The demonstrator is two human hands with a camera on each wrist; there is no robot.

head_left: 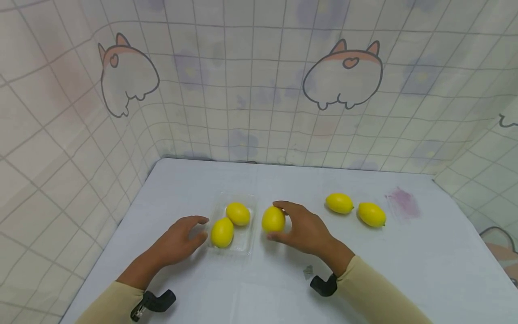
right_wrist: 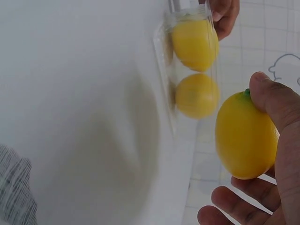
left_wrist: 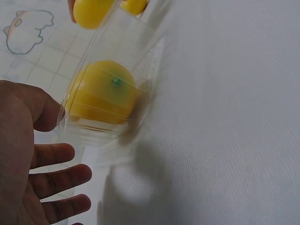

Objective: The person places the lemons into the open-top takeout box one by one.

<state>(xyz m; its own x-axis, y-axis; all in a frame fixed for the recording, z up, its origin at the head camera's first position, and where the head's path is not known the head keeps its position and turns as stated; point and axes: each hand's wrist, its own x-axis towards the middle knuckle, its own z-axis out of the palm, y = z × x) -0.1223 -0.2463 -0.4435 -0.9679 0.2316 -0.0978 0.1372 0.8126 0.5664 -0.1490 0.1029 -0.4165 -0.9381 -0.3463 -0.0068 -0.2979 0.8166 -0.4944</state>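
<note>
Fingers of the right hand are bent round a yellow, oval, green-stemmed lemon, pinched against the thumb; left of them, two similar lemons are held by a clear rectangular plastic tray, just beside the spread, unladen fingers of the left hand.

Bright yellow with a green tip, that's the lemon in my right hand, and yellow again on the two lemons in the colourless tray and the yellow pair at three o'clock, a pinkish-purple stain beyond on the white table! Grey-green patch at five o'clock, beige sleeves, black wrist mounts, and up at twelve a cream cloth gridded in grey, with mauve flowers and dark-outlined, orange-topped animals!
</note>
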